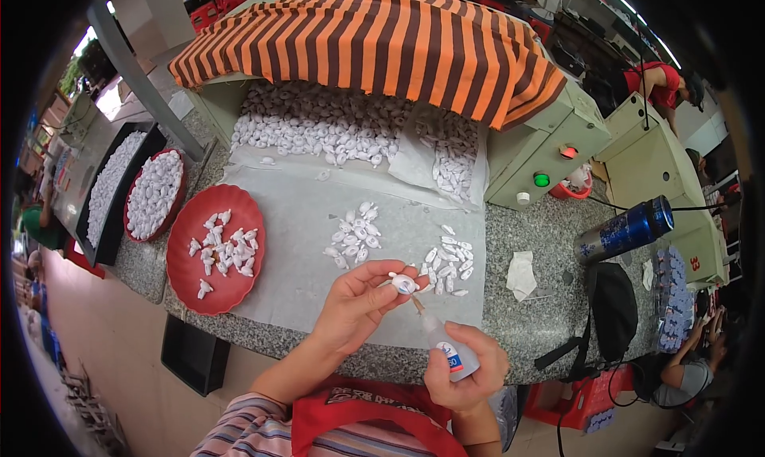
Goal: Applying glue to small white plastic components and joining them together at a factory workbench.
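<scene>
Between the thumb and fingers of my left hand (358, 302) is a small white oval plastic piece (404, 284). My right hand (470, 369) is wrapped round a translucent squeeze bottle (448, 342) with a thin nozzle. The nozzle tip points up at the white piece, close to it or touching; I cannot tell which. Beyond my hands, a loose pile of white oval pieces (355, 232) lies on a white sheet (295, 258), with narrower white pieces (448, 259) to its right. To the left, a red scalloped plate (182, 254) holds several white pieces with parts sticking out.
An orange-and-brown striped cloth (358, 43) covers a machine with many white pieces (319, 122) heaped under it. Left stand a red bowl (132, 232) and black tray (92, 254) of white pieces. Right are crumpled tissue (522, 275), a blue tumbler (625, 230) and a black bag (613, 309).
</scene>
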A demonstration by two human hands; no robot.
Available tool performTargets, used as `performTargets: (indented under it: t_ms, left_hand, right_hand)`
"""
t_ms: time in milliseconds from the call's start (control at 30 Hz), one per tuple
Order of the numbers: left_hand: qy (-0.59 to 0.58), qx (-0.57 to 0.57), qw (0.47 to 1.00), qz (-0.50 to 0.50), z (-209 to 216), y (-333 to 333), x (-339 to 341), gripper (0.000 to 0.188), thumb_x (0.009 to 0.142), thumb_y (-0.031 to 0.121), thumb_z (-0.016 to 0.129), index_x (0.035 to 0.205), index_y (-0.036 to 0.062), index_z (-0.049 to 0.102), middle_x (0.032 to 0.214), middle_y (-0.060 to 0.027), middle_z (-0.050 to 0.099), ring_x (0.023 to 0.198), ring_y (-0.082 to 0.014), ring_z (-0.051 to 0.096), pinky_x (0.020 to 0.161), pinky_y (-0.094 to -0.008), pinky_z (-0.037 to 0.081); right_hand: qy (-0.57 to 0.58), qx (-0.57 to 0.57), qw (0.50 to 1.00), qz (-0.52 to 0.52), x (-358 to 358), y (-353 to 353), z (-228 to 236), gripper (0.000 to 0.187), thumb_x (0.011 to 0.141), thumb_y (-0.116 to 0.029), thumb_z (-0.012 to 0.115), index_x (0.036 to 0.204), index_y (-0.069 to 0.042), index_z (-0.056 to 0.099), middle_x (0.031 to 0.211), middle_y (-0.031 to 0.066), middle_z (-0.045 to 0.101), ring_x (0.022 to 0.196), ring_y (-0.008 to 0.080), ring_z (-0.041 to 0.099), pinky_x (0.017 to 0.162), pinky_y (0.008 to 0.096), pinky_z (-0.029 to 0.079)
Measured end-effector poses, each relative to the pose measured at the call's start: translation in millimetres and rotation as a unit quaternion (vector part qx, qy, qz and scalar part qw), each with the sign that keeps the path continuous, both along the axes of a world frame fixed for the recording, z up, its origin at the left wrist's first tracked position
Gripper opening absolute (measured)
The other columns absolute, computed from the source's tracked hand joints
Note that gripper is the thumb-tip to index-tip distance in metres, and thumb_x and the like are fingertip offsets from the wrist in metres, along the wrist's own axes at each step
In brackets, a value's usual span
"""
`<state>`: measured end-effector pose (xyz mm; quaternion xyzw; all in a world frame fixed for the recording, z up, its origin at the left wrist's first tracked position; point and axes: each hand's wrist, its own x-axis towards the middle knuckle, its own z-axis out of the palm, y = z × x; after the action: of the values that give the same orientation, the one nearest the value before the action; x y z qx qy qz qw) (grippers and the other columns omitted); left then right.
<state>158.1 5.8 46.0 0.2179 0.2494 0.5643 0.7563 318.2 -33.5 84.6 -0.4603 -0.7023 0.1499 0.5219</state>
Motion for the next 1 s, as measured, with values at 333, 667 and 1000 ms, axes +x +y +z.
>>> performTargets:
  t_ms: [333,667,1000]
  left_hand:
    - [0.003,0.016,1.0,0.004,-0.7,-1.3,-1.2,0.022,0.082,0.002,0.055,0.105,0.0024,0.055,0.108,-0.0111,0.057,0.111,-0.0342,0.05,0.088,-0.0349,0.045]
    - [0.003,0.017,1.0,0.005,0.1,-1.0,-1.4,0.022,0.082,0.001,0.055,0.104,0.0023,0.056,0.108,-0.0123,0.057,0.111,-0.0349,0.049,0.086,-0.0316,0.046]
    - [0.001,0.036,0.999,0.014,0.9,-1.0,-1.4,0.021,0.081,-0.003,0.054,0.101,0.004,0.057,0.109,-0.0122,0.057,0.112,-0.035,0.049,0.087,-0.032,0.046]
  right_hand:
    - [-0.003,0.075,0.996,0.043,-2.8,11.7,3.0,0.031,0.063,-0.002,0.065,0.092,0.003,0.056,0.067,0.0116,0.06,0.048,0.0211,0.057,0.044,0.0267,0.045]
    - [0.015,0.069,0.996,0.057,-2.5,11.9,-0.9,0.03,0.062,-0.001,0.065,0.091,0.003,0.057,0.068,0.0113,0.061,0.047,0.0204,0.057,0.043,0.0273,0.044]
    - [0.011,0.072,0.996,0.043,0.4,11.8,-1.5,0.03,0.063,-0.002,0.065,0.091,0.003,0.057,0.067,0.011,0.061,0.046,0.0202,0.055,0.042,0.0271,0.044]
